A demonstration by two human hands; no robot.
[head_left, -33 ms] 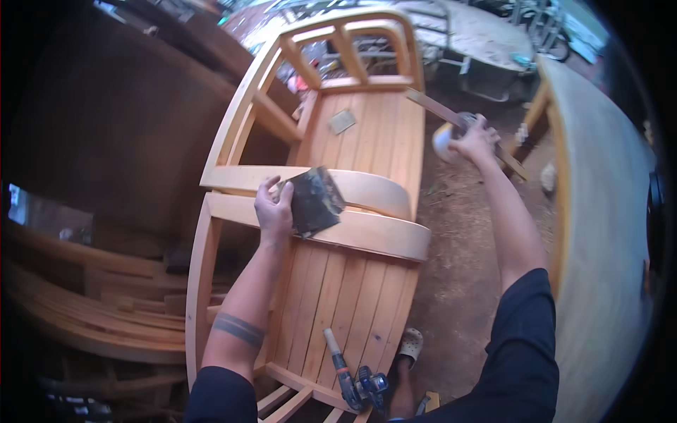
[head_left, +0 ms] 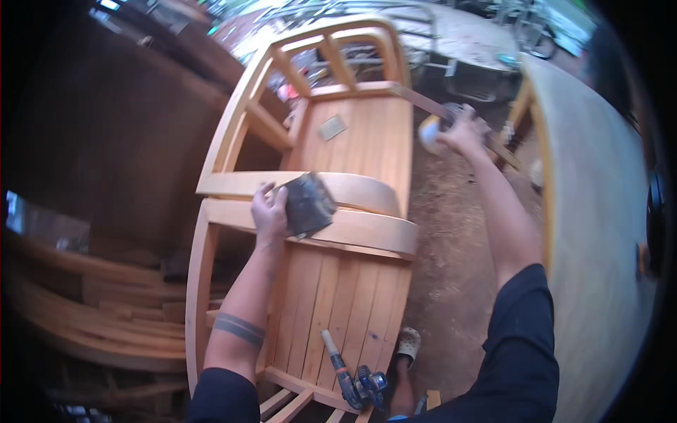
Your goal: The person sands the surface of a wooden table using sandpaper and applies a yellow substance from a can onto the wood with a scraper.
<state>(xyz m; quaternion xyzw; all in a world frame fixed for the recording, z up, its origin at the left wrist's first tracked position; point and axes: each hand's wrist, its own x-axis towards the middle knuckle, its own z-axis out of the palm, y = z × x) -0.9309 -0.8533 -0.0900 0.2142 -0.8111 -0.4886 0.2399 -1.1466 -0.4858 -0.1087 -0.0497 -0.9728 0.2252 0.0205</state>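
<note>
My left hand (head_left: 269, 218) is closed on a dark, stained square pad (head_left: 308, 204) over the near curved wooden arm of a wooden chair. Its twin arm (head_left: 370, 192) lies just beyond it. My right hand (head_left: 465, 135) grips a long flat wooden strip (head_left: 416, 99) and a round, white-and-yellow object (head_left: 430, 132), partly hidden by the fingers, out past the chair's right side. A small pale square piece (head_left: 331, 127) lies on the far slatted seat (head_left: 356, 155). A cordless power tool (head_left: 360, 381) lies on the near seat (head_left: 335, 296).
Stacked timber (head_left: 99, 310) and dark boards (head_left: 120, 141) fill the left. A pale panel (head_left: 592, 247) on a wooden support runs along the right. My foot in a light clog (head_left: 407, 345) stands on the dirt floor (head_left: 448, 233). Metal frames (head_left: 395, 25) lie behind.
My right hand, with the strip and round object, has shifted slightly up and left in the picture. My left hand and pad sit a little further left and lower.
</note>
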